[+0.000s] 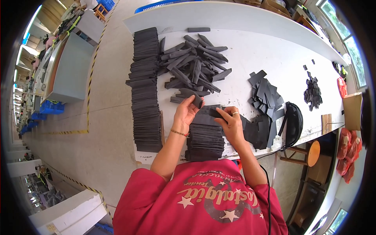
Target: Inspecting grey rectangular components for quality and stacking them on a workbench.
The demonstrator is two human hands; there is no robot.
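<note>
Cupping a likely light, soft tube (198, 102), best held mid-length, the left hand (187, 111) is half-curling; the right hand (232, 122) is pinching a strip (214, 113).

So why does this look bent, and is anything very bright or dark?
In the head view, the fisheye lens bows the edges of the white table and leaves black corners; the upper-right window looks bright; the heaped dark strips partly merge in tone.
</note>
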